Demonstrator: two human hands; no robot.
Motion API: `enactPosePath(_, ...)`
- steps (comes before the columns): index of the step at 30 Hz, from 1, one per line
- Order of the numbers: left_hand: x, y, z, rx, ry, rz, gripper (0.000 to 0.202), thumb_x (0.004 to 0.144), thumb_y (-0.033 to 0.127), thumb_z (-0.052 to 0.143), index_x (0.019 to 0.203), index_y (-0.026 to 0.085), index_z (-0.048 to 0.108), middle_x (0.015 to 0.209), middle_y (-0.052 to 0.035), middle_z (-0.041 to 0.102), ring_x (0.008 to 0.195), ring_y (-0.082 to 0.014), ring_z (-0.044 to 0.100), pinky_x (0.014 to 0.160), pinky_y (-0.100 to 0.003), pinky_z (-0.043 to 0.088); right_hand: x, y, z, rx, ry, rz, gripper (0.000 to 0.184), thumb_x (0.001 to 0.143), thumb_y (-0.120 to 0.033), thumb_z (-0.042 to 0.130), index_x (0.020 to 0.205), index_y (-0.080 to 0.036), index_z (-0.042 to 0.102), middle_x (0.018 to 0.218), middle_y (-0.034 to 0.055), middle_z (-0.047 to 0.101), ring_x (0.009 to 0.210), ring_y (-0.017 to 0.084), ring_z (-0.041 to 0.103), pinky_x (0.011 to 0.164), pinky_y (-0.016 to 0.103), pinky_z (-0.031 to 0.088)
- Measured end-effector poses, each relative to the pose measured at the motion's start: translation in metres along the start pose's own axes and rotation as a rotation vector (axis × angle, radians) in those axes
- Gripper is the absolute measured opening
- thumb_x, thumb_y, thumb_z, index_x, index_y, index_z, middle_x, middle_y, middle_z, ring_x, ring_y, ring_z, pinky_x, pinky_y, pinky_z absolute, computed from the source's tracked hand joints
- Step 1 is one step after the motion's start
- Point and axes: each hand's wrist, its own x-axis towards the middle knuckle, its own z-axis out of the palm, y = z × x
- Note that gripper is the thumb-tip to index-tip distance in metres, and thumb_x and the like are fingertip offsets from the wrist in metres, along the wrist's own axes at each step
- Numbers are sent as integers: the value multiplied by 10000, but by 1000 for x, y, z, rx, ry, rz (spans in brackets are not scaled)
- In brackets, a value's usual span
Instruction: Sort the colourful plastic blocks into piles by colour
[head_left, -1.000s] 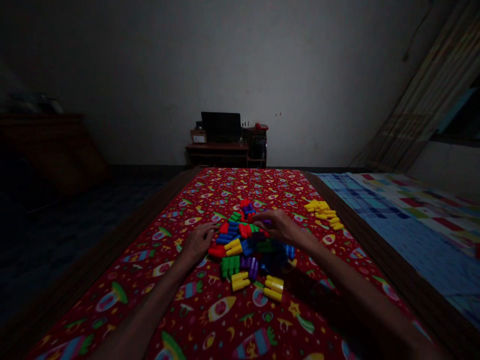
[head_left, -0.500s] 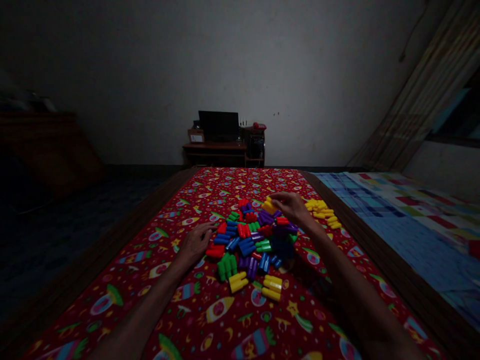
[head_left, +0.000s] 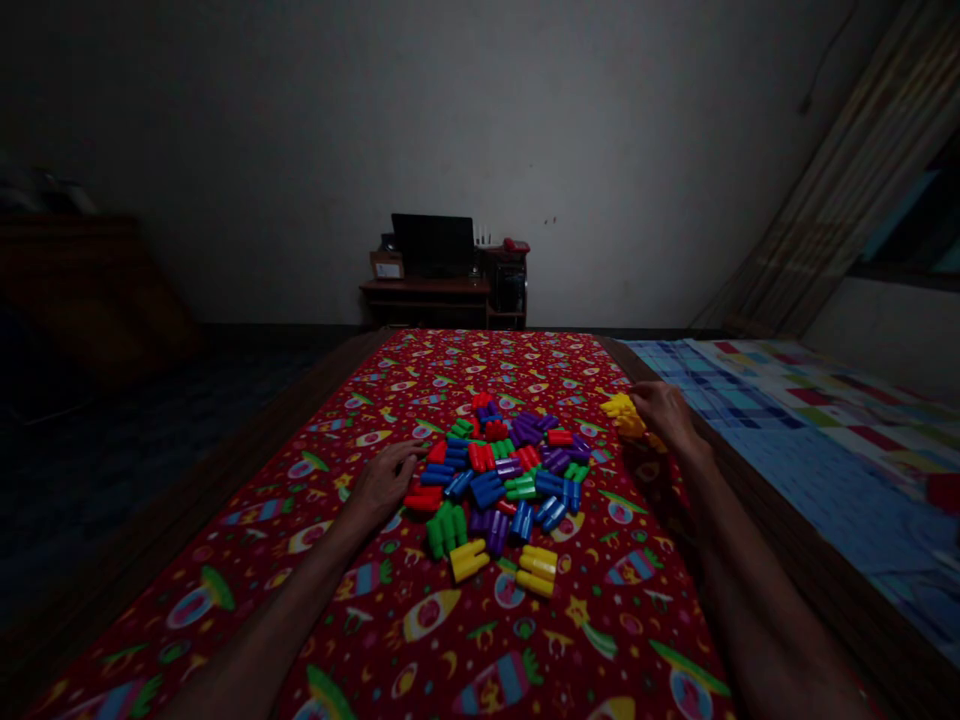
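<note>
Dim grey walls close the room, with a low desk (head_left: pixel 442 292) and dark monitor (head_left: pixel 433 243) at upper centre. Below, a red rocket-print cloth (head_left: pixel 450 650) carries a heap of coloured plastic blocks (head_left: pixel 495 478) at mid-frame. A left hand (head_left: pixel 379 485) lies flat and released at the heap's left edge. A right hand (head_left: pixel 667 412) rests on the yellow blocks (head_left: pixel 619 408) right of centre; I cannot tell its grip.
</note>
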Motion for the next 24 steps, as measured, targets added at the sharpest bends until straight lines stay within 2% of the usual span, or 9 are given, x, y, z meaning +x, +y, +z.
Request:
enactPosePath(3, 0, 0, 0, 6, -13, -5, 428, 849, 391, 363, 961, 174, 715, 1148, -108, 686, 1074, -244, 621, 975, -402, 472, -7, -46, -11, 236, -46, -169, 301, 855, -257, 482, 916, -152, 758, 912, 98, 744, 827, 199, 676, 725, 256, 466)
enactPosePath(8, 0, -1, 2, 7, -7, -8, 424, 852, 398, 360, 950, 187, 714, 1148, -96, 688, 1080, -240, 618, 973, -395, 472, -44, -126, -23, 452, -567, -594, 232, 842, -234, 524, 795, -139, 731, 675, 6, 683, 605, 116, 588, 534, 193, 362)
enactPosePath(11, 1, -1, 2, 0, -7, -3, 417, 851, 389, 368, 957, 178, 712, 1147, -102, 688, 1081, -240, 618, 979, -395, 468, -73, -155, -23, 430, -685, -756, 143, 792, -128, 565, 751, -135, 702, 635, -8, 644, 559, 90, 538, 517, 192, 321)
enactPosePath(13, 1, 0, 1, -1, -13, 8, 422, 854, 379, 362, 966, 169, 711, 1153, -108, 686, 1088, -245, 614, 982, -402, 466, -94, -168, -19, 416, -693, -856, 115, 797, -122, 581, 803, -150, 692, 678, -4, 649, 584, 94, 539, 539, 201, 332)
enactPosePath(15, 1, 1, 1, 1, -11, 10, 427, 858, 371, 354, 967, 165, 712, 1154, -109, 686, 1093, -248, 611, 982, -407, 466, -119, -174, -11, 380, -659, -972, 94, 835, -192, 592, 876, -169, 673, 759, 17, 656, 678, 123, 565, 602, 221, 371)
enactPosePath(17, 0, 3, 0, 3, -9, 3, 425, 862, 366, 351, 965, 170, 713, 1158, -101, 686, 1097, -246, 610, 984, -404, 465, -145, -177, 0, 310, -574, -1092, 123, 868, -251, 581, 944, -177, 643, 852, 49, 652, 824, 168, 576, 722, 266, 410)
enactPosePath(20, 0, 4, 0, 6, -4, -3, 413, 863, 362, 360, 965, 175, 714, 1163, -97, 684, 1100, -244, 609, 988, -400, 463, -173, -176, 12, 226, -430, -1216, 163, 913, -241, 513, 1023, -165, 605, 947, 87, 636, 957, 209, 544, 891, 354, 399)
enactPosePath(22, 0, 3, 0, 1, 3, 0, 404, 860, 359, 367, 965, 176, 712, 1156, -98, 686, 1094, -241, 612, 986, -396, 465, -174, -177, 11, 220, -386, -1255, 184, 924, -233, 491, 1046, -156, 605, 978, 92, 640, 979, 207, 538, 920, 350, 393)
enactPosePath(24, 0, 2, 1, -7, 6, 7, 396, 859, 359, 369, 954, 183, 711, 1141, -94, 692, 1085, -236, 618, 982, -390, 468, -159, -177, 4, 224, -377, -1227, 177, 921, -225, 497, 1020, -157, 627, 959, 81, 655, 949, 189, 557, 864, 302, 417)
